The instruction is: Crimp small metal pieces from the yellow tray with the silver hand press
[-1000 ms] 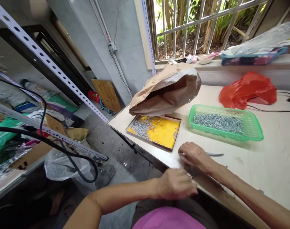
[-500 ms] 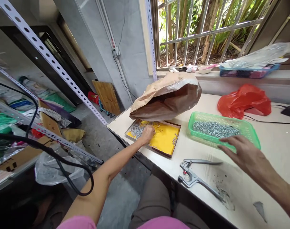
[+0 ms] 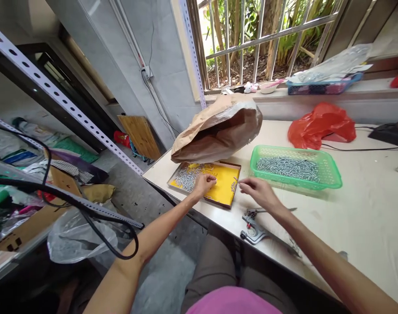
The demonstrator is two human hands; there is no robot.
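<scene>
My left hand (image 3: 204,185) is over a shallow tray with a yellow bottom (image 3: 223,185), its fingertips pinched together. Whatever they hold is too small to make out. A pile of small silvery metal pins (image 3: 185,178) lies in the tray's left part, and several more lie along its right edge. Just outside that right edge is my right hand (image 3: 260,192), thumb and fingers drawn together; any piece between them cannot be made out. A green plastic basket (image 3: 332,174) behind my right hand holds many similar pins. Grey hand pliers (image 3: 256,233) lie on the table, partly hidden under my right forearm.
An open brown paper bag (image 3: 218,126) lies behind the tray, its mouth over the tray's back edge. A red plastic bag (image 3: 321,126) and a black cable lie at the back of the table (image 3: 365,218). At left stand a perforated metal post (image 3: 64,98) and hanging black cables.
My right hand has moved left from the green basket to the tray's right edge, its fingers now closer together. My left hand has shifted slightly over the yellow bottom. The view has turned a little right.
</scene>
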